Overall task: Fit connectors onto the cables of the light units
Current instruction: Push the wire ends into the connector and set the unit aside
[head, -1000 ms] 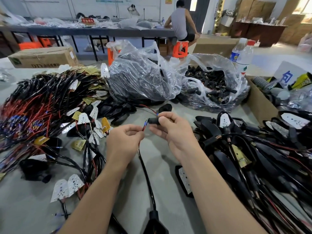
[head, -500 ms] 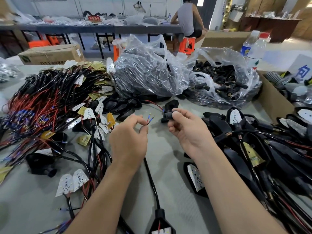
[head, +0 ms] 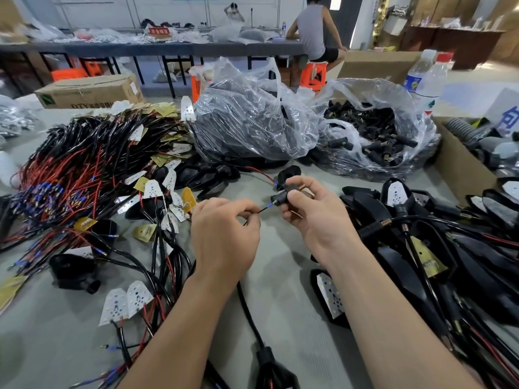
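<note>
My left hand (head: pixel 224 234) pinches a thin black wire (head: pixel 259 211) with a blue terminal at its tip. The terminal points into the end of a small black connector (head: pixel 279 198), which my right hand (head: pixel 311 217) grips with thumb and fingers. The wire belongs to a black cable (head: pixel 247 310) that runs down the table to a black light unit (head: pixel 273 372) at the bottom edge. A second red wire (head: pixel 261 174) with a blue tip lies just behind the connector.
A heap of wired LED boards (head: pixel 84 175) fills the left. Finished black light units (head: pixel 438 248) pile up on the right. Behind my hands are two clear bags, one with black housings (head: pixel 247 122), one with loose connectors (head: pixel 376 136). A cardboard box (head: pixel 463 164) and water bottles (head: pixel 427 80) stand far right.
My hands have come together again: the wire tip, held apart from the connector half a second ago, now meets the connector's opening. The view has tilted slightly.
</note>
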`<action>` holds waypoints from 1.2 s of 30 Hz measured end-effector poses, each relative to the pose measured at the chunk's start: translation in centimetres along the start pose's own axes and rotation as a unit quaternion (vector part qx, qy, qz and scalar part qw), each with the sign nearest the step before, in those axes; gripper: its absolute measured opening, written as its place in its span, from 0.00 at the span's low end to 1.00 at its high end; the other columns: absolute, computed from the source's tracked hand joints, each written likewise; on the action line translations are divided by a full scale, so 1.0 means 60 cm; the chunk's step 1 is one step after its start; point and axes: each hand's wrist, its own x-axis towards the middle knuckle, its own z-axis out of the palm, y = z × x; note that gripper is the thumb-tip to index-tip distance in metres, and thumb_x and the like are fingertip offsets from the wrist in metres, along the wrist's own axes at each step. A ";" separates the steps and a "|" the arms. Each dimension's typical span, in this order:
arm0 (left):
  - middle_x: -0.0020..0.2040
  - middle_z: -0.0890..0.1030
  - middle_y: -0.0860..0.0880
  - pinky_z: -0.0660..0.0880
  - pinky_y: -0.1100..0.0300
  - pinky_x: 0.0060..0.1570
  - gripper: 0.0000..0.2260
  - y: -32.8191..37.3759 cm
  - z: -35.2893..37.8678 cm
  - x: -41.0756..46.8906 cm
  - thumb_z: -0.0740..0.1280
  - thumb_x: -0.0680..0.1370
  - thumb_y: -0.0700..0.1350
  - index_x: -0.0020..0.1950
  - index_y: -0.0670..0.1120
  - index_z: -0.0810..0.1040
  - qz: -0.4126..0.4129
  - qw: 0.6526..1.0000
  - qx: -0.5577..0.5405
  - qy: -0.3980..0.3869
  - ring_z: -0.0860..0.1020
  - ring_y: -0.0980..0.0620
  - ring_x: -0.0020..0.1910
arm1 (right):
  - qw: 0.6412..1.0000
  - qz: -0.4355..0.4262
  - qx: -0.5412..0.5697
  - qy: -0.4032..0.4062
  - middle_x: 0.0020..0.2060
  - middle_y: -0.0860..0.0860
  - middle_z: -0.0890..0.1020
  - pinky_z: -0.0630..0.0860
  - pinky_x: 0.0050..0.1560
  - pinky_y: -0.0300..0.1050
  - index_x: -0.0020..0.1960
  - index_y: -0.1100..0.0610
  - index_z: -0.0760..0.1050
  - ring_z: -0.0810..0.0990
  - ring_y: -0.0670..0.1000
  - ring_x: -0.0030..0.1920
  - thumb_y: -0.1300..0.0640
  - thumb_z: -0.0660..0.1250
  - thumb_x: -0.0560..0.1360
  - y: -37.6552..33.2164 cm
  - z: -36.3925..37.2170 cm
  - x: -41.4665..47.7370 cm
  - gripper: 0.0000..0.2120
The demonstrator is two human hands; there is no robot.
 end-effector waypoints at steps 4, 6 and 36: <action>0.36 0.78 0.60 0.71 0.54 0.53 0.08 -0.001 0.004 0.000 0.77 0.71 0.39 0.43 0.53 0.87 -0.024 1.000 -0.006 0.000 0.73 0.53 0.46 | 1.000 -0.009 -0.002 0.016 0.41 0.59 0.79 0.76 0.38 0.41 0.53 0.58 0.77 0.75 0.52 0.34 0.73 0.61 0.79 -0.002 -0.003 0.001 0.13; 0.39 0.75 0.58 0.67 0.57 0.52 0.09 -0.004 0.008 -0.002 0.77 0.71 0.40 0.44 0.55 0.88 -0.037 0.999 -0.001 -0.001 0.69 0.55 0.46 | 1.000 -0.002 -0.004 -0.006 0.41 0.58 0.79 0.76 0.38 0.41 0.54 0.59 0.77 0.76 0.51 0.34 0.73 0.61 0.79 -0.001 -0.004 0.000 0.12; 0.42 0.85 0.66 0.76 0.65 0.52 0.07 -0.030 0.005 0.010 0.78 0.62 0.59 0.39 0.64 0.86 -0.174 0.947 -0.192 -0.193 0.82 0.67 0.46 | 0.989 -0.055 -0.133 -0.035 0.33 0.59 0.80 0.76 0.36 0.44 0.46 0.60 0.80 0.77 0.53 0.33 0.72 0.69 0.72 0.018 0.004 -0.006 0.09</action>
